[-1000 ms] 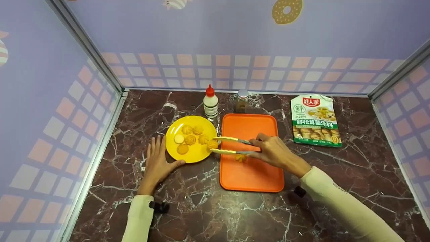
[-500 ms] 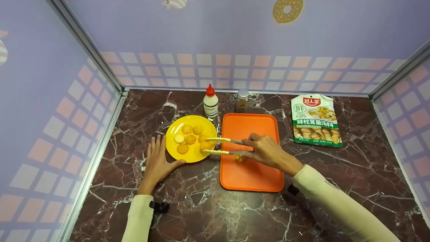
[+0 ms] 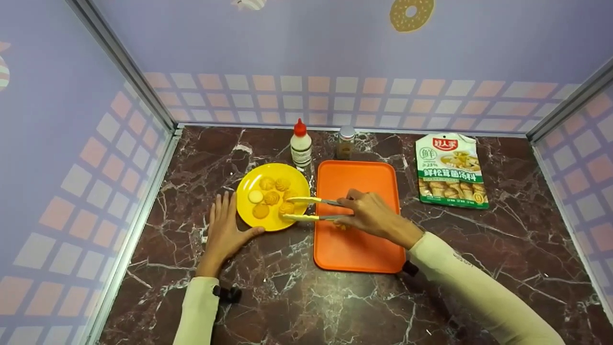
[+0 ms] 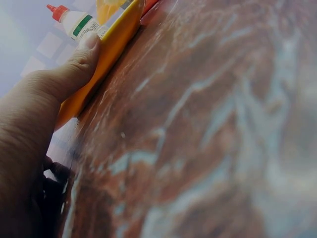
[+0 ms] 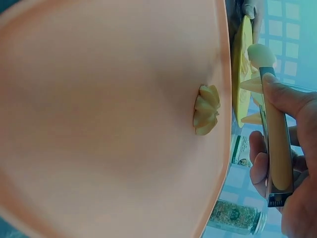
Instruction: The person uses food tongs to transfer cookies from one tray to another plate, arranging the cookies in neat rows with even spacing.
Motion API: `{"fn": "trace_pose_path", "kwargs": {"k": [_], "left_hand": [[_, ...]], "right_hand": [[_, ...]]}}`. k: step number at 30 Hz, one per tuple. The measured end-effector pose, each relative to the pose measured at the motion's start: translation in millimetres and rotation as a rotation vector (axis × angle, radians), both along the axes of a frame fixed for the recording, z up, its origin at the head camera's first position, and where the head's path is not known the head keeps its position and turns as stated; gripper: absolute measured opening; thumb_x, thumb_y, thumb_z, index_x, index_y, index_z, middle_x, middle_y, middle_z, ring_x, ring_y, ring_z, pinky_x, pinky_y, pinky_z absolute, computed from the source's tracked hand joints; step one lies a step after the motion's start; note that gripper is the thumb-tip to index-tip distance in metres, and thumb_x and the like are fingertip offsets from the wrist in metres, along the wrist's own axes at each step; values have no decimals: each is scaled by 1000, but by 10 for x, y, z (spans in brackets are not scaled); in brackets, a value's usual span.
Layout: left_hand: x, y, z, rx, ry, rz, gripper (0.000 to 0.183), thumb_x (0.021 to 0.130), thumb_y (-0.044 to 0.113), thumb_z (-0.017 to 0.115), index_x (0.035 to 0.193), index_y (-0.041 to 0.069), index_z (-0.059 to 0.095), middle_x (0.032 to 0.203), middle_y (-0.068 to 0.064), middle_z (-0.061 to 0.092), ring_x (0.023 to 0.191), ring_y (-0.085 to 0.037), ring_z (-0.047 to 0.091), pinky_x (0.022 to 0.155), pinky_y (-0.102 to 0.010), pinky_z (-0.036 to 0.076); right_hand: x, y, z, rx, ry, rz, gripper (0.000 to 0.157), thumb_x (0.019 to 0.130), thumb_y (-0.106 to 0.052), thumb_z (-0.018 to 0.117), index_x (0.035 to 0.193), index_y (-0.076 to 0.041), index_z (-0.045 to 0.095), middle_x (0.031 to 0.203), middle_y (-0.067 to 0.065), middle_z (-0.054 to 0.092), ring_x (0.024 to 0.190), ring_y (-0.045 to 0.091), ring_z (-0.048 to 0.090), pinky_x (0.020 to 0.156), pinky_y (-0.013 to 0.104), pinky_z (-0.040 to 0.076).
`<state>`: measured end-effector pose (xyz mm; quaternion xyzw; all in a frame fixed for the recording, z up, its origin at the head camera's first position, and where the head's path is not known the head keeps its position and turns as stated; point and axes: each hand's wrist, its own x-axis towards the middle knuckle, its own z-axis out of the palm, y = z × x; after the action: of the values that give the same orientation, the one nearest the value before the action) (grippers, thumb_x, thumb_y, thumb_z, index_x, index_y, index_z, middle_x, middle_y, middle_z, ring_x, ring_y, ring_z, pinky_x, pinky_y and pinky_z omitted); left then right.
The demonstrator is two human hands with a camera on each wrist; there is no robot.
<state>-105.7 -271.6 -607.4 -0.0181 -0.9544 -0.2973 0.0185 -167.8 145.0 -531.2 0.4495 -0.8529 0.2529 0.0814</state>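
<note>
My right hand [image 3: 371, 213] grips yellow-tipped tongs [image 3: 330, 202] over the orange tray [image 3: 359, 254]. Their arms reach left across the yellow plate [image 3: 246, 215], tips apart on either side of a swirled cookie [image 3: 286, 208] near its right side. Several more cookies [image 3: 271, 198] lie on the plate, two of them flat and round. My left hand [image 3: 225, 230] lies along the plate's left side with straight fingers; in the left wrist view its thumb [image 4: 81, 62] presses the rim. One ridged cookie [image 5: 206, 110] sits on the tray, mostly hidden under the right hand in the head view.
Behind the plate stands a red-capped squeeze bottle [image 3: 300, 146], and a seasoning jar [image 3: 345, 143] is behind the tray. A green and white food pouch [image 3: 451, 171] lies at the right. Patterned walls border the marble-look tabletop [image 3: 297, 306] at the back and sides.
My right hand has moved left with the tongs, carrying a cookie from the plate's right edge further onto it. The tong tips now stand slightly wider. My left hand keeps its place.
</note>
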Motion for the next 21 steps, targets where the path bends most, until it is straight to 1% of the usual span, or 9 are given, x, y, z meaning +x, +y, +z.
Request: {"fn": "trace_pose_path", "kwargs": {"k": [2, 5, 11, 16, 21], "left_hand": [[1, -1, 0, 4, 3, -2, 138, 81, 70, 87, 177, 4, 13, 182, -27, 6, 170, -43, -5, 137, -55, -9], [0, -5, -3, 9, 6, -5, 137, 82, 70, 87, 177, 5, 13, 182, -26, 6, 170, -43, -5, 137, -55, -9], [-2, -12, -10, -1, 4, -7, 138, 81, 71, 87, 177, 4, 13, 182, -26, 6, 170, -43, -5, 137, -55, -9], [-2, -8, -7, -5, 1, -5, 139, 81, 71, 87, 177, 4, 12, 183, -26, 6, 170, -43, -6, 137, -55, -9], [5, -3, -8, -3, -1, -2, 139, 81, 71, 87, 177, 4, 12, 183, -26, 6, 170, -42, -6, 137, -55, -9]], "right_hand": [[-5, -24, -4, 9, -4, -1, 44, 93, -34, 91, 121, -1, 82, 89, 13, 69, 57, 13, 57, 49, 29, 53], [-7, -56, -1, 31, 2, -9, 44, 93, -35, 91, 121, -3, 82, 88, 10, 67, 56, 13, 57, 50, 31, 54], [1, -123, 23, 68, -23, -14, 44, 94, -35, 91, 121, -2, 82, 90, 8, 65, 59, 15, 59, 54, 34, 59], [3, -177, 60, 96, -44, -24, 46, 95, -37, 89, 124, -3, 82, 91, 9, 67, 59, 16, 60, 55, 35, 58], [-5, -234, 91, 121, -82, -43, 45, 96, -40, 88, 122, -4, 83, 90, 10, 70, 60, 16, 62, 54, 37, 57]]}}
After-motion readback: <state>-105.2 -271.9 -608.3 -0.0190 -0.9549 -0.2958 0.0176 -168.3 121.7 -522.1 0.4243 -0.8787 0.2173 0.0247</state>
